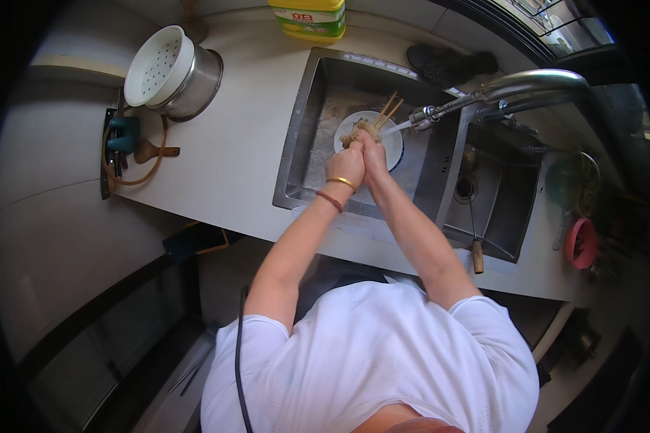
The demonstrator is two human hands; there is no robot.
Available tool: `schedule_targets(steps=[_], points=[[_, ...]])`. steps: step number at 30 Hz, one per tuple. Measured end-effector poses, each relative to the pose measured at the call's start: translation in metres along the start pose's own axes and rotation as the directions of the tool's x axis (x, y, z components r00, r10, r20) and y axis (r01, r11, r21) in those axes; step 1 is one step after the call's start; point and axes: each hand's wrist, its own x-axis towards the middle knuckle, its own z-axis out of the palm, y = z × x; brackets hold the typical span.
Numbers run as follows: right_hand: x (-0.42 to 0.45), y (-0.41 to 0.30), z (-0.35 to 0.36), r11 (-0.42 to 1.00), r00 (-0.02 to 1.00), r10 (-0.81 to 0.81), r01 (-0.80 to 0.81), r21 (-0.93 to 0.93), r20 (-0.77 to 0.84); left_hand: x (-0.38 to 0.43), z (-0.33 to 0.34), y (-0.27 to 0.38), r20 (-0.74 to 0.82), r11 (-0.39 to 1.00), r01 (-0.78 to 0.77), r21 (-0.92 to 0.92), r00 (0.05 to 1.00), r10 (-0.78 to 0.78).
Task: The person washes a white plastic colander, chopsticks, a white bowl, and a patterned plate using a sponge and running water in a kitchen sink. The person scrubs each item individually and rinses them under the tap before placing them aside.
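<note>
Over the large sink basin (292,157), my left hand (346,164) and my right hand (375,157) are pressed together around a tan fibrous scrubber (364,130), which looks like loofah. Part of it is hidden by my fingers. A stream of water runs from the pull-out faucet head (423,117) just right of the scrubber. Beneath my hands, a white plate (394,140) with a blue outer rim sits in the basin. A pair of wooden chopsticks (388,111) rests at the plate's far side, tips pointing away from me.
A smaller basin (501,200) on the right has a wooden-handled tool (477,254) leaning over its front edge. A yellow detergent jug (307,21) stands behind the sink. A white colander (154,67) sits on a metal pot (195,81) at left. A pink bowl (580,243) is far right.
</note>
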Motion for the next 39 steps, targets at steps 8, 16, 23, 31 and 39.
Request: schedule_targets(steps=[8, 16, 23, 31, 39], points=[[0.042, -0.059, -0.030, 0.987, 0.999, 0.010, -0.004, -0.160, 0.038, -0.010, 0.006, -0.009, -0.146, 0.841, -0.368, 0.396, 0.879, 0.453], [0.065, -0.067, -0.048, 0.999, 0.995, 0.048, -0.048, 0.005, -0.089, -0.023, 0.000, 0.002, -0.049, 0.957, -0.246, 0.156, 0.965, 0.256], [0.024, -0.013, -0.038, 0.990, 0.983, 0.131, -0.123, -0.065, 0.127, 0.006, 0.020, -0.008, 0.004, 0.962, 0.007, -0.274, 1.000, -0.006], [0.025, -0.055, -0.088, 0.894, 0.976, -0.171, 0.211, -0.395, 0.136, 0.052, 0.019, -0.009, 0.125, 0.957, -0.051, -0.285, 0.988, 0.089], [0.015, -0.076, -0.097, 0.763, 0.910, 0.036, 0.241, -0.599, 0.412, 0.111, 0.052, 0.036, 0.330, 0.235, 0.294, -0.926, 0.935, 0.131]])
